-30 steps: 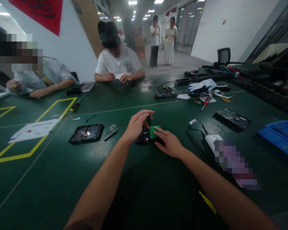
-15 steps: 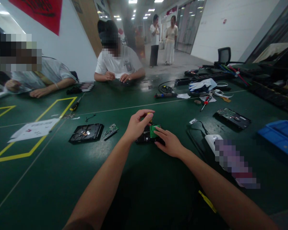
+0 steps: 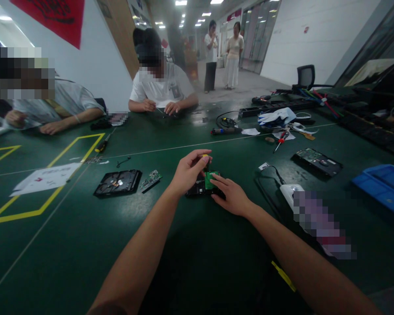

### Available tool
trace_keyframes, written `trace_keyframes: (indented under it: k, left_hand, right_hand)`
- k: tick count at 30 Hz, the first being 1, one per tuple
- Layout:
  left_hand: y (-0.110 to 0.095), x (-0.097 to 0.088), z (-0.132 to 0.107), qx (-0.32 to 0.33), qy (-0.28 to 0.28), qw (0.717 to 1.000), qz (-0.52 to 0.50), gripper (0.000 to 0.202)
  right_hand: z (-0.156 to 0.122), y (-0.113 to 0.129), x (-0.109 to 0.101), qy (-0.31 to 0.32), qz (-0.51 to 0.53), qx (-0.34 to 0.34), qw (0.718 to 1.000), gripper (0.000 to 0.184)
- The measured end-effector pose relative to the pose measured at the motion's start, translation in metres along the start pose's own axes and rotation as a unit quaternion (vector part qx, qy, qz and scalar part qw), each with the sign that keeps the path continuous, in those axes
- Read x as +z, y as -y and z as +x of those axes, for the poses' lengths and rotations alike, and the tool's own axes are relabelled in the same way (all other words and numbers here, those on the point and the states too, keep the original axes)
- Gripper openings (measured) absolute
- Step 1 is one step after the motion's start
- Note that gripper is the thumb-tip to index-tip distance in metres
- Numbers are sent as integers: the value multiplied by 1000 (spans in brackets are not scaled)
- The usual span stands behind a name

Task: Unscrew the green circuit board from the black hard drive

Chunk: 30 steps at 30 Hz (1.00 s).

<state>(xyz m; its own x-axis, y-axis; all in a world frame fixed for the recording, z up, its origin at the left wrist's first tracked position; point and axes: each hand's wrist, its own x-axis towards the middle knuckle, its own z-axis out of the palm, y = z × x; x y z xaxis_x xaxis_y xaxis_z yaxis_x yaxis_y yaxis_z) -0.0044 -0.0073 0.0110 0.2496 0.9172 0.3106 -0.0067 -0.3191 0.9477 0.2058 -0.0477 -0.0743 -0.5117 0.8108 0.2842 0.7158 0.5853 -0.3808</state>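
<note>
Little shifts in the past second at the black metal hard drive (image 3: 197,189), which lies flat on the dark green table (image 3: 68,245) straight ahead of us. Our left hand (image 3: 188,171) has drawn its fingertips a touch tighter round the top of the slim yellow-capped screwdriver (image 3: 205,157). It is pinched narrow on the tool and holds it upright over the drive's far end. Our right hand (image 3: 232,195) has not moved: it lies spread, fingers flat on the small green circuit board (image 3: 211,178) that sits on the drive, gripping nothing. We judge that the work on this drive stands at the same step, with the tool upright and the drive held down.

The count: three hard drives. One is under our hands, an open black one (image 3: 118,182) lies to its left, and a third (image 3: 318,161) lies well to its right, board side up. One loose green circuit board (image 3: 152,178) lies just beside the open drive. We make out three screwdrivers: ours, a yellow-and-black one (image 3: 103,144) far left of the drive, and a red-handled one (image 3: 281,140) beyond it to the right. One blue plastic tray (image 3: 381,186) sits far right of the drive, and one white paper sheet (image 3: 46,177) far left. Four other people show beyond the drive: one seated co-worker (image 3: 166,89) across, another (image 3: 65,103) to the left, and two standing people (image 3: 212,57) in the corridor.
</note>
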Motion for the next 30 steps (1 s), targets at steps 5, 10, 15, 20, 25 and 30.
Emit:
trace_keyframes:
  k: [5, 10, 15, 20, 25, 30]
  left_hand:
    - [0, -3, 2, 2, 23, 1000, -18, 38]
    - [-3, -3, 0, 19, -15, 999, 33, 26]
    - [-5, -4, 0, 20, -27, 997, 67, 25]
    - [-5, 0, -1, -1, 12, 1000, 27, 28]
    - [1, 1, 2, -7, -6, 999, -38, 30]
    - [5, 0, 3, -32, -4, 992, -119, 31]
  right_hand:
    - [0, -1, 0, -2, 2, -6, 1000, 54]
    - [0, -1, 1, -1, 2, -2, 1000, 54]
    - [1, 1, -1, 7, 1, 1, 1000, 55]
    - [1, 1, -1, 8, -3, 5, 1000, 56]
    - [0, -1, 1, -1, -2, -7, 1000, 53]
    - [0, -2, 0, -2, 4, -11, 1000, 53]
